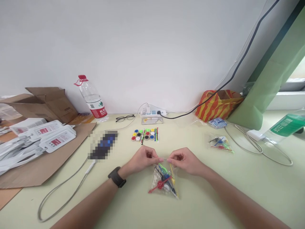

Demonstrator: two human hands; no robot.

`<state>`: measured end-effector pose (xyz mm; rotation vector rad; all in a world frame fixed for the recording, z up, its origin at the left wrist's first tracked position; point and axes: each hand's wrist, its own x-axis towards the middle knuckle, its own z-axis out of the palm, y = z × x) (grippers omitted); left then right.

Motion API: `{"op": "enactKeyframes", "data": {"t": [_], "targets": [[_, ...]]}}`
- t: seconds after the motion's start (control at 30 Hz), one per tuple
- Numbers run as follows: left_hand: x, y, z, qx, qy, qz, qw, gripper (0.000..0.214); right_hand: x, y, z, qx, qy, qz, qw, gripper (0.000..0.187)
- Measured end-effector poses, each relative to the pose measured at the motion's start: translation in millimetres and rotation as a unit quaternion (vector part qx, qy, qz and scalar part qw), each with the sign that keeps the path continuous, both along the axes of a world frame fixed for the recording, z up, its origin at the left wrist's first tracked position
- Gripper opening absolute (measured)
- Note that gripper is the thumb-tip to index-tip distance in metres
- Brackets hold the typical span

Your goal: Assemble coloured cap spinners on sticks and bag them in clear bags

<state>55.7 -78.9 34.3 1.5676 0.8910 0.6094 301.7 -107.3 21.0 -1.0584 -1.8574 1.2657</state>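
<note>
A clear plastic bag point(155, 184) hangs below my two hands, low in the middle of the head view. Inside it lie small coloured plastic pieces: a red one with a round middle, plus blue, black, green, yellow and white ones. My left hand point(145, 158) pinches the bag's top edge between thumb and fingers. Opposite, my right hand point(184, 160) pinches the same edge, a short gap away. Just beyond my hands, bags of coloured discs and thin sticks point(146, 135) lie on the table. Another bag of coloured pieces point(220, 142) rests to the right.
A water bottle point(94, 101), glasses point(125, 118) and a power strip point(152, 112) stand along the wall. At left are a cardboard box point(47, 105), white tags point(57, 140) and a blurred phone point(103, 145) on a cable. A striped bag point(214, 105) and a green-labelled bottle point(284, 125) are at right.
</note>
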Motion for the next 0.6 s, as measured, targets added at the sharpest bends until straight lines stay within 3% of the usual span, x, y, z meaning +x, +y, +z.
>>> {"op": "enactKeyframes", "data": {"t": [0.13,0.3,0.4,0.5,0.6], "targets": [[-4,2,5.2,-0.013,0.005,-0.030,0.999,0.038,3,2,-2.4,-0.006,0.001,-0.004,1.000,0.031],[-5,3,3.2,0.031,0.005,0.025,0.999,0.044,7,7,-3.9,-0.003,0.005,-0.012,1.000,0.032],[-5,3,1.4,0.027,0.017,0.023,0.999,0.041,13,11,-1.2,0.041,-0.015,-0.022,0.999,0.031],[-6,5,-0.7,0.021,0.025,0.037,0.999,0.042,31,20,3.8,0.124,-0.037,-0.104,0.986,0.032],[-7,7,-3.3,0.012,0.023,0.055,0.998,0.041,66,34,7.7,0.257,-0.067,-0.261,0.928,0.030]]}}
